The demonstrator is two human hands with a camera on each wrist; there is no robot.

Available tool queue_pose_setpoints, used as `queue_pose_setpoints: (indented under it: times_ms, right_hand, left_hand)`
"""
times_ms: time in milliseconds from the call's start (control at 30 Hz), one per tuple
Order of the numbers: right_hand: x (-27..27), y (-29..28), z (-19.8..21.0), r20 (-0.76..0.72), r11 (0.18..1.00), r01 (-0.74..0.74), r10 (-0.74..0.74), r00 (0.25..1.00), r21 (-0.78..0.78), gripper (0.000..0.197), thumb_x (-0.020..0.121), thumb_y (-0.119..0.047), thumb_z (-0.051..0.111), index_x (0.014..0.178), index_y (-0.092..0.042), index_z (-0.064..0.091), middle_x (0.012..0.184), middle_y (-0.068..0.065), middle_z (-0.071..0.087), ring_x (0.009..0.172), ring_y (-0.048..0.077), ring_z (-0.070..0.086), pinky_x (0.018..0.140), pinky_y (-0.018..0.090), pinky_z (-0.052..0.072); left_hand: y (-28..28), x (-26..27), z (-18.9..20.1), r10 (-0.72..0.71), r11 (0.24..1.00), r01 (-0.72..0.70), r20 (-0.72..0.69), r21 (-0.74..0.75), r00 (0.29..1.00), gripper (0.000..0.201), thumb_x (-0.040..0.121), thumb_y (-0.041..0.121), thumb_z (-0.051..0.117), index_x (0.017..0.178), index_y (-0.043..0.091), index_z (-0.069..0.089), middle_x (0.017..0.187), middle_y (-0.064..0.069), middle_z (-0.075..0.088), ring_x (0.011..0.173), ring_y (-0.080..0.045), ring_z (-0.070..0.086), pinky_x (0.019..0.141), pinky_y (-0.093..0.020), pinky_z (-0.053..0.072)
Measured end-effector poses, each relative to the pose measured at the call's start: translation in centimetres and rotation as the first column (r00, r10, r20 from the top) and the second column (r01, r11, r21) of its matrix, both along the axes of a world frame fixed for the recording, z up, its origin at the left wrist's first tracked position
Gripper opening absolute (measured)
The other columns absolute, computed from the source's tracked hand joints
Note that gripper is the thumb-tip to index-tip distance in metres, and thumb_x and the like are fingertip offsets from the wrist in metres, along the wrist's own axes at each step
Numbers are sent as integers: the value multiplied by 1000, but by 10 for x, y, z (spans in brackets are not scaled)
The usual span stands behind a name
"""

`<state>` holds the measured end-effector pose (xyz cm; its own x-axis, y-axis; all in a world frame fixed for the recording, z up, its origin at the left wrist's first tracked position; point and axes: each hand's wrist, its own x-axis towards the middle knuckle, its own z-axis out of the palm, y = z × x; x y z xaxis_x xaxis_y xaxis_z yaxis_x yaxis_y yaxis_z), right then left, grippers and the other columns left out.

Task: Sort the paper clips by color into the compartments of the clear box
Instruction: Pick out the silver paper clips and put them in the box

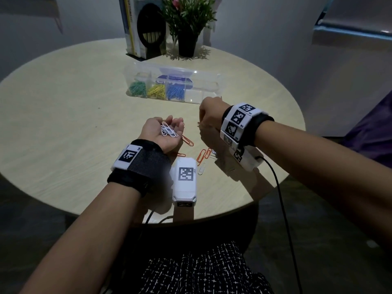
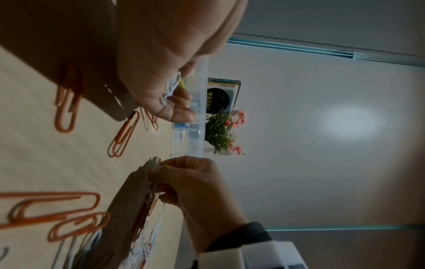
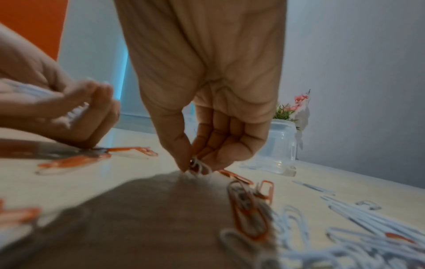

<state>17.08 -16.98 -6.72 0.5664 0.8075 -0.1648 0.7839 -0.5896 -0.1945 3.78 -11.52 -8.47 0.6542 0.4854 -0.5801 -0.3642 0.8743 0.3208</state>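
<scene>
Paper clips in white [image 1: 168,131] lie heaped in my upturned left hand [image 1: 164,133], palm cupped and fingers loosely curled around the pile, as seen from my head; my right hand [image 1: 209,115] hangs knuckles-up just beside it, fingertips bunched downward near the round table [image 1: 63,115], while orange clips [image 1: 203,156] and one pale clip lie scattered between and behind my two wrists. Beyond both hands stands the clear box [image 1: 172,84], with green clips [image 1: 137,88] in its leftmost compartment, yellow clips [image 1: 157,91] next and blue clips [image 1: 175,92] after them; the compartments nearest my right hand look unfilled. Farther off stand a potted plant [image 1: 187,22] and a bookend with books [image 1: 146,28]. From my left wrist, white clips [image 2: 171,87] peep over the edge of my left hand [image 2: 165,76], and my right hand [image 2: 195,191] pinches a small bunch of clips, white and orange among them, just above the table; orange clips [image 2: 66,107] lie on the wood below my left palm, with the clear box [image 2: 190,131] past my fingers. From my right wrist, thumb and fingers of my right hand [image 3: 207,127] are closed on a white clip [image 3: 200,168] with a bit of orange in it, right at the tabletop; my left hand [image 3: 57,109] rests close alongside, and more orange clips [image 3: 250,209] and white clips [image 3: 368,227] lie loose in the blurred foreground beneath my wrist.
</scene>
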Motion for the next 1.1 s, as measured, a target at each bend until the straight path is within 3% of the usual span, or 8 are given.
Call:
queue_pose_setpoints:
  times_ms: [133,367,467,567,733,867,967,1100]
  right_hand:
    - [-15,-12,30,-240,966,-17,81,967,258,17,80,-1,67,96,2,68,73,6,63,67,18,58,62,21,50]
    - [-20,-35,52,-285,928,-96,207,936,360,8,84,-6,66,91,-5,66,66,-3,60,52,0,56,49,7,45]
    - [-6,-51,43,-183,965,-116,162,970,236,16,84,-7,65,98,-2,69,69,-5,62,59,4,55,49,2,42]
    - [-1,-65,24,-52,975,-223,223,973,-4,23,80,-6,67,102,-6,70,94,9,71,76,13,55,57,15,40]
    - [-4,-73,8,-41,953,-270,267,963,-137,26,76,-6,71,102,-8,70,105,10,70,86,17,56,73,20,38]
    - [-4,-75,4,-9,962,-233,234,972,-144,20,80,-7,69,99,-2,69,100,11,68,90,22,56,70,21,38]
    - [-6,-78,1,1,968,-226,227,974,-113,17,81,-10,67,95,-1,68,84,4,60,82,16,52,55,17,36]
    - [-14,-80,2,-9,975,-213,214,977,59,12,77,-6,68,89,-3,67,72,0,58,75,16,54,55,16,38]
  left_hand:
    - [-7,2,2,-19,1000,19,16,3,1000,42,104,20,24,78,-2,48,83,-17,49,93,-25,52,95,-29,43]
    - [-25,12,1,-95,995,95,8,-14,995,35,97,11,30,66,4,44,57,-6,45,45,-13,42,41,-17,34]
    - [-28,9,-2,-236,970,236,-4,57,972,30,70,1,38,41,9,36,33,2,30,22,-10,25,28,-13,14]
    - [-27,4,-3,-239,968,238,-7,80,971,31,62,-2,37,36,12,27,32,3,22,21,-11,21,28,-16,11]
    - [-21,-5,-7,-192,980,192,-4,57,981,53,84,4,36,32,11,29,33,3,22,21,-11,21,38,-14,14]
    - [-17,-11,-11,-30,998,32,41,-50,999,46,99,17,35,55,7,38,42,-2,36,26,-12,34,53,-13,23]
    - [-17,-17,-12,111,985,-95,109,-142,988,26,100,6,31,77,4,43,68,-7,42,51,-12,42,42,-20,44]
    - [-18,-26,-13,199,958,-160,153,-238,968,23,100,6,32,81,2,45,78,-9,45,58,-14,45,33,-19,46]
